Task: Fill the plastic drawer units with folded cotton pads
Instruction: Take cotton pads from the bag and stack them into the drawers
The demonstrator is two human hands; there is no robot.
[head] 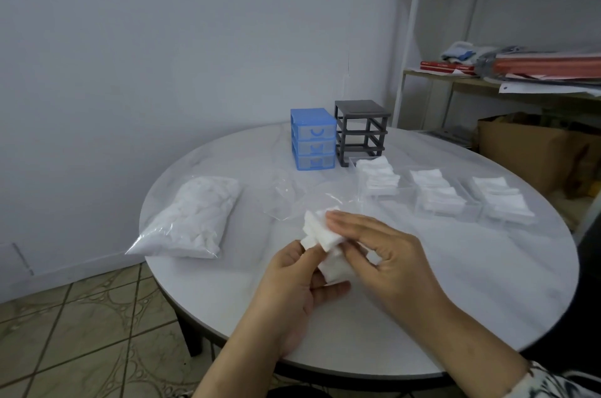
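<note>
Above the round white table, my left hand and my right hand together hold a small bunch of white cotton pads. The left hand pinches the pads from below; the right hand's fingers lie over them and curl round them. A blue drawer unit with three shut drawers stands at the back. Beside it is a dark grey frame with its drawers out. Three clear drawers filled with folded pads lie to the right.
A full clear bag of cotton pads lies at the table's left edge. An empty clear bag lies crumpled mid-table. A shelf with papers and a cardboard box stand behind on the right. Tiled floor lies below on the left.
</note>
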